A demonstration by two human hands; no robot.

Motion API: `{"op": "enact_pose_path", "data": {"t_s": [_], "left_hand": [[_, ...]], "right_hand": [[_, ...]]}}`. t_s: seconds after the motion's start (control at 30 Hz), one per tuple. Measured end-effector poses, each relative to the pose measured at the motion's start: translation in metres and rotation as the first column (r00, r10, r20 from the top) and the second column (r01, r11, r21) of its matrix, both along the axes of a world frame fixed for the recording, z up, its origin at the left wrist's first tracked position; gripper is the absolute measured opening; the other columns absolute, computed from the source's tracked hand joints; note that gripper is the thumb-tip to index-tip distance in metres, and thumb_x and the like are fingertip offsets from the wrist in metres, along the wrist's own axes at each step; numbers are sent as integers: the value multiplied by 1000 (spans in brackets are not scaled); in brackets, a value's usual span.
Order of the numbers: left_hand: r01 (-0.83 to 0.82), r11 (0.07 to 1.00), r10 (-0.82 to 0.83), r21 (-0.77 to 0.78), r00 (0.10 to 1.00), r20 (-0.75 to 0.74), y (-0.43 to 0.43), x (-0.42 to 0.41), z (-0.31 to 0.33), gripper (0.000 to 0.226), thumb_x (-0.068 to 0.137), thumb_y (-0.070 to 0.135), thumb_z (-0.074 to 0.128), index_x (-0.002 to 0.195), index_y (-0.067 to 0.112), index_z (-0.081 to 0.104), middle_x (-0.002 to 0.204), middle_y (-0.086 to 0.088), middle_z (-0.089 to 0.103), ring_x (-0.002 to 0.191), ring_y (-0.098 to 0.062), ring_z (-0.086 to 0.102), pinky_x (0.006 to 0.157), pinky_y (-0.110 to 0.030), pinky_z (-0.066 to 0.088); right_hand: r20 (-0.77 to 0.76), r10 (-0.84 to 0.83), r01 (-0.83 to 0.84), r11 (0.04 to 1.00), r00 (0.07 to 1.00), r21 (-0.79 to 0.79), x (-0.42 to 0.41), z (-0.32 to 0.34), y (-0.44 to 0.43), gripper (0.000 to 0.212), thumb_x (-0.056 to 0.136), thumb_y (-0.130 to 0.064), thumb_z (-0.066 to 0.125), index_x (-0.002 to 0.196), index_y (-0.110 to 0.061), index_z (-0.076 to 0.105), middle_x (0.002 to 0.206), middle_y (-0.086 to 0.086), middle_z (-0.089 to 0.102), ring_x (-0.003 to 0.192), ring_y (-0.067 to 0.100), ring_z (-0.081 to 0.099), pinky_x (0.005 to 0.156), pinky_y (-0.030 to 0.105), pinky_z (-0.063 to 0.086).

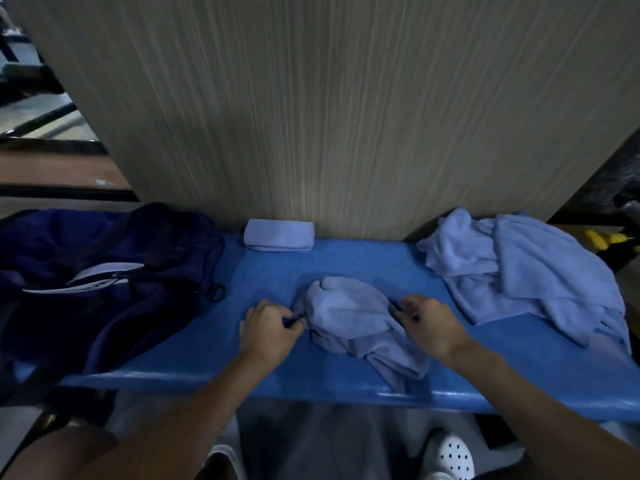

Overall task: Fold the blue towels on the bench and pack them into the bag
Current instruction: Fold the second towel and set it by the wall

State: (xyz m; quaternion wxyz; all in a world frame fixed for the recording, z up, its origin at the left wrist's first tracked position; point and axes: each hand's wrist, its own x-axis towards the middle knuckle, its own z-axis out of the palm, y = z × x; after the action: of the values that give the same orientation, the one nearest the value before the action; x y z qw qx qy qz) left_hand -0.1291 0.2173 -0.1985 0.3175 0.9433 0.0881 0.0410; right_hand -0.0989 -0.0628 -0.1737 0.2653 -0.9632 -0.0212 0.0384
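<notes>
Bench (242, 344): crumpled towel (349, 317) pinched between both hands' fingers (294, 323).

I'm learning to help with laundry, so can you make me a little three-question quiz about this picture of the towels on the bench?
1. True or false: the neatly folded light blue towel lies at the back of the blue bench, against the wood-grain panel.
2. Which side holds the heap of unfolded light blue towels: A) left, B) right?
3. What are the left hand and right hand gripping?

Key:
1. True.
2. B; the dark navy fabric bag is on the left.
3. The edges of the crumpled light blue towel in the middle.
</notes>
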Motion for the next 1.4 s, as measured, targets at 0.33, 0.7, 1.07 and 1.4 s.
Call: {"op": "enact_pose_path", "data": {"t_s": [0.33, 0.7, 1.07, 1.4], "left_hand": [[-128, 866, 204, -483, 973, 109, -11, 20, 33, 23, 95, 9, 58, 80, -7, 54, 73, -19, 55, 65, -15, 50, 56, -19, 43], [21, 778, 319, -628, 848, 424, 28, 37, 131, 18, 94, 14, 62, 77, 20, 59, 77, -12, 64, 73, -17, 59, 69, -36, 51], [-19, 891, 104, -454, 981, 163, 37, 19, 48, 17, 88, -3, 57, 75, -13, 62, 66, -18, 58, 60, -8, 50, 66, -31, 41], [-39, 942, 59, -332, 997, 49, 39, -2, -2, 42, 85, 10, 70, 56, -6, 45, 48, -4, 40, 46, -7, 35, 50, -28, 31]], "right_hand": [[-6, -62, 62, 983, 998, 173, 7, 2, -4, 15, 90, -10, 58, 77, -3, 60, 69, 10, 62, 67, 24, 58, 63, 35, 44], [298, -296, 80, 819, 908, 569, 13, 107, -4, 12, 96, -12, 55, 86, -4, 57, 74, 10, 59, 67, 14, 50, 58, 12, 40], [8, -112, 106, 959, 994, 264, -5, 39, -25, 15, 88, 0, 58, 75, -2, 66, 67, 6, 59, 62, 14, 50, 54, 17, 35], [-123, -221, 244, 946, 967, 213, -1, 14, -17, 34, 96, -33, 55, 80, -4, 61, 69, 9, 53, 67, 22, 51, 54, 28, 34]]}}
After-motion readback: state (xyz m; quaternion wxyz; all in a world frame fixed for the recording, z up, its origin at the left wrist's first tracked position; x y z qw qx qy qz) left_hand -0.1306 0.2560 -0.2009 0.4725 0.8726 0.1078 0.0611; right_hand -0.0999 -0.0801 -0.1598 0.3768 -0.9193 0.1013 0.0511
